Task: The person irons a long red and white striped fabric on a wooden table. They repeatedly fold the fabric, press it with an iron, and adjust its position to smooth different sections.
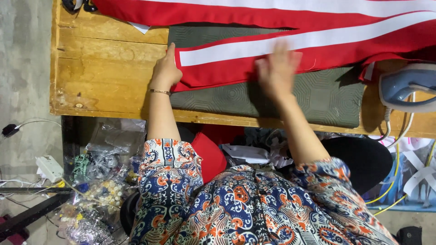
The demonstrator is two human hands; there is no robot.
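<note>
A long piece of red cloth (236, 72) with a white band (290, 43) lies across a grey patterned mat (318, 97) on a wooden table (104, 68). My left hand (166, 69) rests at the cloth's left end, fingers pressing its edge, a thin bracelet on the wrist. My right hand (278, 68) is blurred, palm down with fingers spread flat on the red cloth near its lower edge. Neither hand grips anything.
A blue-grey clothes iron (406, 86) stands at the table's right, its cord hanging down. More red and white cloth (272, 11) lies along the far edge. Bags of beads (97, 190), a white power strip (49, 168) and cables sit on the floor at left.
</note>
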